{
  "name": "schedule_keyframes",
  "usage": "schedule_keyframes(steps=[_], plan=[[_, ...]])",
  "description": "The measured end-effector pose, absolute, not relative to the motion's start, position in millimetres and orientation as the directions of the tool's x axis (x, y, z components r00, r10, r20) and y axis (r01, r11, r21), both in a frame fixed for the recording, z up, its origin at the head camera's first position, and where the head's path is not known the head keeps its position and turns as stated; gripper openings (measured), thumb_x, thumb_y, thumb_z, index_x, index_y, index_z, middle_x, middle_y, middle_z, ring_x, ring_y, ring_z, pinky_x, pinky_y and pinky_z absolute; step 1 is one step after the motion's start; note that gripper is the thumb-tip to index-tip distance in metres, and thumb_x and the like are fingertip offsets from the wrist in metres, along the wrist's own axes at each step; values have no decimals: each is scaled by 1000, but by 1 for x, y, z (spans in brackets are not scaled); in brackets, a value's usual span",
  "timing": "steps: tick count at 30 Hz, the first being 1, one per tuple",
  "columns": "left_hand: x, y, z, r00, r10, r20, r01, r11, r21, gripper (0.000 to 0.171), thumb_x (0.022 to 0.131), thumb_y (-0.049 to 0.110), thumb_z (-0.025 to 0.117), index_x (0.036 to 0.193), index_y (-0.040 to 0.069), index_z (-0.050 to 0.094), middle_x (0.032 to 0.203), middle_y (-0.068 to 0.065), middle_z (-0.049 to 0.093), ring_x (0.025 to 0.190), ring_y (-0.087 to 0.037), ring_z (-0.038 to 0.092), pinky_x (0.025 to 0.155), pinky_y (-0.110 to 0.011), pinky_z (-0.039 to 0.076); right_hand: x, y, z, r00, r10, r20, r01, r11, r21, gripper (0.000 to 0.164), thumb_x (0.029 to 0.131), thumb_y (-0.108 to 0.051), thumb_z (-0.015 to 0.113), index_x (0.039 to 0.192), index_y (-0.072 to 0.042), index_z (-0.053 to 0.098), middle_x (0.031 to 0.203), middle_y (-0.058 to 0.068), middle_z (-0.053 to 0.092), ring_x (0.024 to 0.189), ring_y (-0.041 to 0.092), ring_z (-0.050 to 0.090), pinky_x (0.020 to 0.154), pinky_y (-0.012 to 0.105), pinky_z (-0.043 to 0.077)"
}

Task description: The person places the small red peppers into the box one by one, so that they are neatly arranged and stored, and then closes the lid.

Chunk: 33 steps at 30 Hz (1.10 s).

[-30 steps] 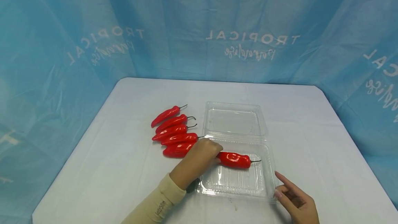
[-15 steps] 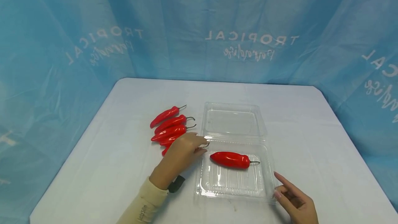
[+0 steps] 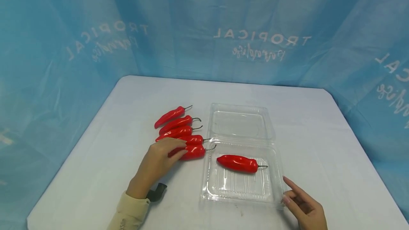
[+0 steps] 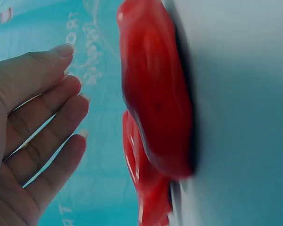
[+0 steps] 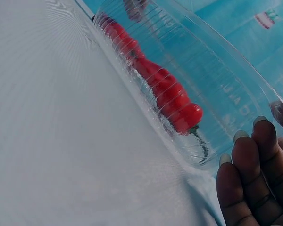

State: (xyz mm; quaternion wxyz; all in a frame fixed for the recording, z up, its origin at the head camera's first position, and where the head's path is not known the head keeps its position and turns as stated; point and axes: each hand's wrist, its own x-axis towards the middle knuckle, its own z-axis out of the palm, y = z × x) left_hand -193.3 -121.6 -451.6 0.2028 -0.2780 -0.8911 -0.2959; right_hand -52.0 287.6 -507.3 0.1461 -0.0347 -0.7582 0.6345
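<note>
My left hand (image 3: 159, 157) hovers with spread, relaxed fingers over the nearest red chili pepper (image 3: 193, 152) of a fanned row. In the left wrist view a gap shows between the fingers and that pepper (image 4: 155, 89). At the right front corner of a clear plastic clamshell container (image 3: 236, 193), my right hand (image 3: 303, 205) pinches the rim, thumb at the corner and index finger stretched along the side. One red chili pepper (image 3: 238, 163) lies in the container's near half, stem to the right. The right wrist view shows this pepper (image 5: 172, 101) through the wall.
More red chili peppers (image 3: 175, 123) lie behind the nearest one, stems to the right. The container's lid (image 3: 238, 121) lies flat open at the back. A white table (image 3: 96, 159) carries everything, with a blue printed curtain (image 3: 191, 27) behind and at the sides.
My left hand let go of the pepper inside the container and drew back left, over the row of peppers. The right hand stayed at the container's corner.
</note>
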Motion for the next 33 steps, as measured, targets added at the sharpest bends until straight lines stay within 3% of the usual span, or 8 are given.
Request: schedule_keyframes(steps=[8,14,20,26,33], plan=[[-191,-143,-457,-821,312,478,539,699,470,44,76,19,93,117,17,76,114,7,74,109,-12,68,93,-37,58,-54,284,-513,-947,233,219,-180,176,-968,43,91,17,63,134,16,56,83,12,69,67,12,62,61,21,54],[-194,-156,-469,-843,306,442,522,660,540,44,77,19,92,118,20,76,115,12,73,111,-9,66,95,-35,57,-55,279,-512,-943,256,211,-155,221,-963,43,91,16,64,133,15,57,82,12,68,66,13,62,61,21,54],[-200,-160,-478,-864,301,404,500,618,607,45,77,19,92,119,21,75,121,12,69,118,-8,62,100,-34,54,-58,282,-508,-946,249,206,-167,170,-971,43,91,16,64,134,15,57,84,16,68,70,12,63,62,22,55],[-196,-157,-482,-882,293,370,468,642,607,47,78,21,92,122,24,74,123,14,68,119,-8,61,97,-36,56,-60,289,-507,-962,190,197,-167,159,-973,45,93,16,62,136,16,54,87,14,68,74,10,64,66,22,56],[-189,-153,-483,-893,319,317,449,661,601,48,78,25,92,122,25,73,121,16,69,116,-7,63,95,-34,57,-52,286,-508,-947,282,156,-88,239,-967,42,93,12,65,134,13,57,86,15,70,71,12,67,65,21,57]])
